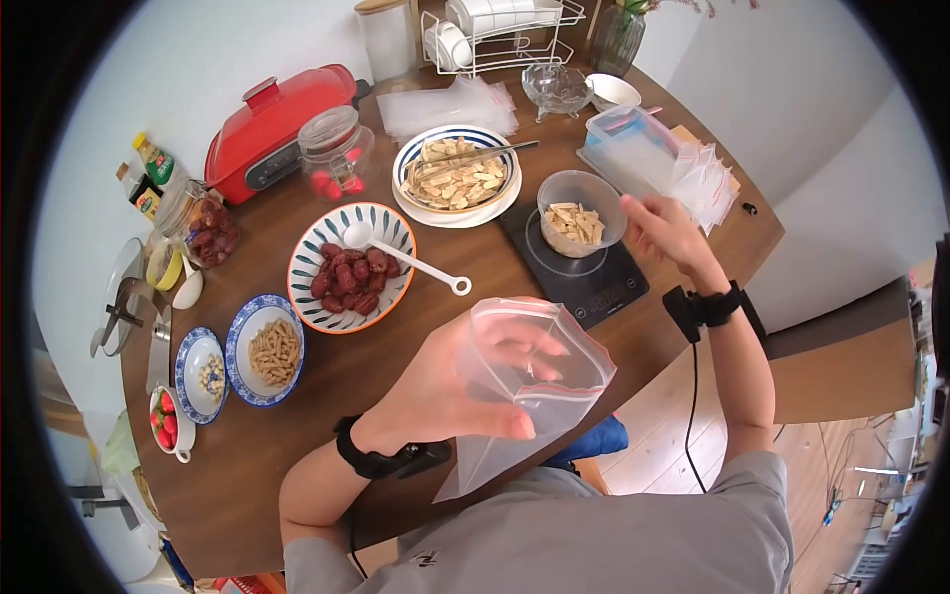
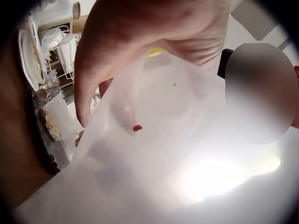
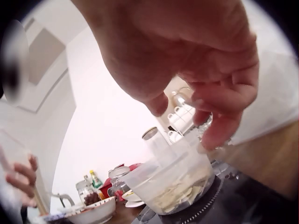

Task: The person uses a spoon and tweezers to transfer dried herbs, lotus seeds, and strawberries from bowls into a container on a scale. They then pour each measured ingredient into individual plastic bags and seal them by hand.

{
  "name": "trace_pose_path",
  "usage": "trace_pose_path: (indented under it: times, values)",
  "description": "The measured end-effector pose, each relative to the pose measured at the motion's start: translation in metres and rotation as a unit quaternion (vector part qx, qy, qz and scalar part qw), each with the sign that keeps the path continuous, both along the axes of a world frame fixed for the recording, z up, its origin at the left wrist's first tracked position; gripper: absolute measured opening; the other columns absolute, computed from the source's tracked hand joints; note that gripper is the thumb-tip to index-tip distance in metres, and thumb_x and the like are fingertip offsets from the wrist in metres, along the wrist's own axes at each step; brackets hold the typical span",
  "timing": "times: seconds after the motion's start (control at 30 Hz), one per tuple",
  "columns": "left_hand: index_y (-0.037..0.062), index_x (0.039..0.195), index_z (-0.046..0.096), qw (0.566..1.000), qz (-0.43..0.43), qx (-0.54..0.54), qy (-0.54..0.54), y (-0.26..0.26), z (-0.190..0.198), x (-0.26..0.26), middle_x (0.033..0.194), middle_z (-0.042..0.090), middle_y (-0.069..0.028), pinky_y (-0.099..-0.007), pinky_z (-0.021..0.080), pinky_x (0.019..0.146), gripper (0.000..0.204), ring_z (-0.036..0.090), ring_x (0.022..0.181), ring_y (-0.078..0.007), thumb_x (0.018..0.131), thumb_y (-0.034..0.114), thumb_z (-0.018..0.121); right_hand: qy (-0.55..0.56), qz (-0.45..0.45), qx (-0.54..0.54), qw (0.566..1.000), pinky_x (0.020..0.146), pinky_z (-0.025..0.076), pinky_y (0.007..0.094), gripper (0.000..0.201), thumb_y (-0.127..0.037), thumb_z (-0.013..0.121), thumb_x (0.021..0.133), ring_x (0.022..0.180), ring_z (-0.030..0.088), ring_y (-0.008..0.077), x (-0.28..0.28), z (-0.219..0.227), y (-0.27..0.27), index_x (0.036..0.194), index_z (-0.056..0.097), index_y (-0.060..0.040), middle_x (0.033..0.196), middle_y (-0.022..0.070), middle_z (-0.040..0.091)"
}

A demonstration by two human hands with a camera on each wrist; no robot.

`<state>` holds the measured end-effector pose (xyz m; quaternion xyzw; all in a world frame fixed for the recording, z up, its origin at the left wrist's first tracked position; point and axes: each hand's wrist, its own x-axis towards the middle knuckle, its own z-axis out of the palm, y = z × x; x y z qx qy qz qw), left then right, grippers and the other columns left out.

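Note:
My left hand (image 1: 421,381) grips a clear zip-lock bag (image 1: 569,391), thumb on the near side and the other fingers showing through the film. The bag's mouth gapes towards the upper right, and its film fills much of the left wrist view. My right hand (image 1: 668,233) is beside a clear plastic tub (image 1: 568,243), with thumb and fingers apart. In the right wrist view, fingertips (image 3: 217,133) overlap the tub's rim. Pale dried slices (image 1: 574,224) lie in the tub, which stands on a black digital scale (image 1: 604,287).
A bowl of similar slices (image 1: 455,178) with tongs (image 1: 475,155) stands behind. Left of centre is a bowl of red dates (image 1: 348,277) with a white spoon (image 1: 406,259). Blue-rimmed dishes, jars and a red electric cooker (image 1: 282,124) line the left; a box of bags (image 1: 633,148) sits right.

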<state>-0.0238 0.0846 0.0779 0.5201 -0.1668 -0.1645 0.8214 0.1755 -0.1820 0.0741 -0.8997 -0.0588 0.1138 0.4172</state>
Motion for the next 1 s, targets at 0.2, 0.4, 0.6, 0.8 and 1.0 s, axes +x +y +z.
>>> trace_pose_path:
  times: [0.2,0.4,0.6,0.8,1.0]
  values:
    - [0.0022,0.135,0.044,0.999,0.008,0.005,0.032,-0.001,-0.016,0.009,0.117,0.061,-0.0111,-0.0346,0.046,0.095,0.078,0.059,0.111,-0.0193,0.071,0.017,0.086,0.062,0.073,0.154,0.983,0.041,0.038,0.0193,0.036,-0.031,0.057,0.096,0.048,0.052,0.0063,0.018,-0.021,-0.002,0.067,0.056,-0.0075,0.06,-0.0003,0.056]
    - [0.0026,0.133,0.047,0.994,0.075,0.07,0.022,0.003,-0.018,0.006,0.114,0.065,-0.0091,-0.0323,0.046,0.094,0.073,0.059,0.109,-0.016,0.072,0.016,0.085,-0.031,0.115,0.172,0.978,0.041,0.035,0.0184,0.034,-0.024,0.058,0.096,0.048,0.05,0.0037,-0.025,0.04,0.013,0.066,0.054,-0.0081,0.056,-0.0024,0.053]
    - [0.0016,0.133,0.047,0.993,0.064,0.069,0.066,0.002,-0.014,0.001,0.114,0.065,-0.0069,-0.0329,0.045,0.096,0.073,0.057,0.11,-0.0143,0.072,0.016,0.085,-0.138,0.177,0.129,0.966,0.044,0.031,0.0229,0.035,-0.017,0.061,0.094,0.049,0.042,0.0039,-0.085,0.094,0.041,0.063,0.049,-0.005,0.055,-0.0044,0.047]
    - [0.0,0.134,0.045,0.995,0.097,-0.003,0.033,0.003,-0.017,0.003,0.126,0.058,-0.0068,-0.0326,0.039,0.102,0.076,0.052,0.118,-0.0147,0.071,0.017,0.085,-0.384,0.316,-0.002,0.868,0.047,0.028,0.0284,0.026,-0.006,0.065,0.084,0.051,0.038,0.0147,-0.111,0.106,0.055,0.065,0.047,-0.001,0.059,0.005,0.043]
    - [0.0,0.137,0.04,0.993,0.112,-0.038,0.011,0.004,-0.008,0.0,0.132,0.052,-0.0062,-0.033,0.037,0.104,0.082,0.049,0.122,-0.0152,0.071,0.017,0.086,-0.479,0.364,-0.046,0.797,0.045,0.033,0.03,0.023,0.0,0.069,0.075,0.05,0.045,0.0213,-0.125,0.117,0.056,0.066,0.049,-0.0032,0.063,0.0077,0.052]
